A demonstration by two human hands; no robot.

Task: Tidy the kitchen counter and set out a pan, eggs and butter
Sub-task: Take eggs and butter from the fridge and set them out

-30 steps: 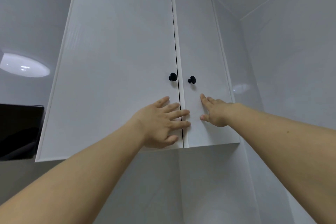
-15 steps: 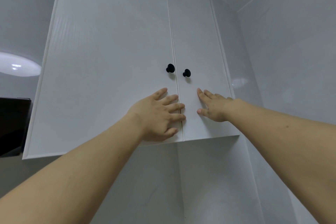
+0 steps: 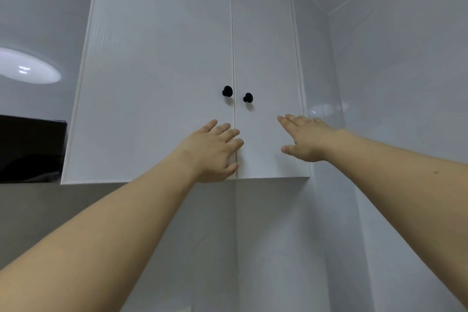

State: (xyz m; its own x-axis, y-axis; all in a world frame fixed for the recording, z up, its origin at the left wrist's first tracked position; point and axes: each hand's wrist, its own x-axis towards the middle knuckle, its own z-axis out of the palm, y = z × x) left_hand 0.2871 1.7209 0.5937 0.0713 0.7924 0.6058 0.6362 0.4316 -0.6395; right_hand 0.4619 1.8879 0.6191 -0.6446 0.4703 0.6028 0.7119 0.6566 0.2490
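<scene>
I am at the high white cupboard (image 3: 162,78) on the wall, and I think this step is shutting it up as part of the tidying. My left hand (image 3: 211,152) is spread flat, fingers straight, pressing where the left door meets the right door (image 3: 266,58), low down under the two black knobs (image 3: 227,91). My right hand (image 3: 305,139) is open too, fingers straight, near the right edge of the right door; I cannot tell if it touches the door or floats just off it. Both doors look closed. Next I think I must look down to the worktop and find the pan, eggs and butter. None of them show here, and the worktop is out of view below. What is inside the cupboard is hidden. A dark box shape (image 3: 30,149) sits far left, cut off, and I cannot tell what it is.
</scene>
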